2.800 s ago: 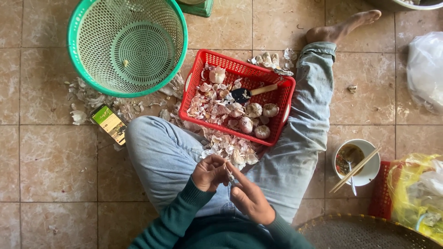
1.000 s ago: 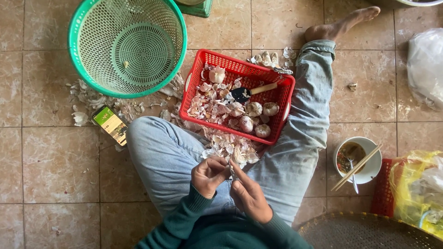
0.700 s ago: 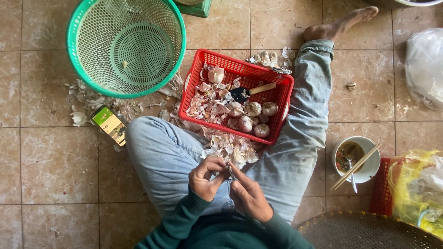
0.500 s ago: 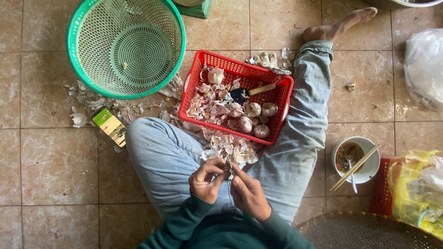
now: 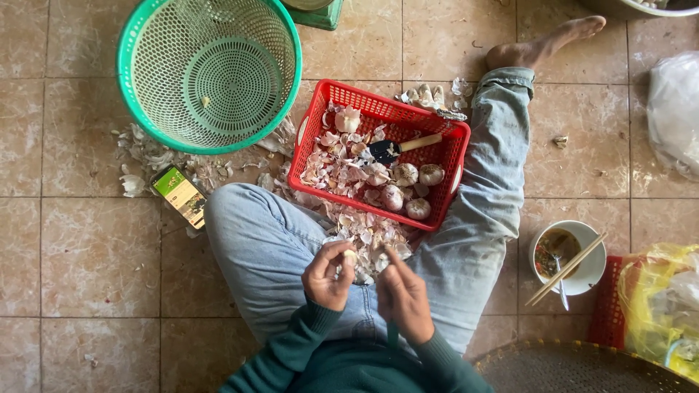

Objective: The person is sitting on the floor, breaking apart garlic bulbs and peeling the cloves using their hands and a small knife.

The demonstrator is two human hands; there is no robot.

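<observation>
I sit on a tiled floor in jeans. My left hand holds a small pale garlic clove between thumb and fingers over my lap. My right hand is closed beside it, fingertips close to the clove; what it holds is hidden. Just beyond my hands lies a heap of garlic skins. A red plastic basket past the heap holds garlic bulbs, skins and a small knife with a wooden handle.
A big green mesh basket stands at the far left, with a phone and loose skins beside it. A white bowl with chopsticks sits at right, near a yellow plastic bag and a woven tray.
My hands have stayed over my lap, working at the clove with small finger movements. Now they are slightly apart, the clove in my left fingers.
</observation>
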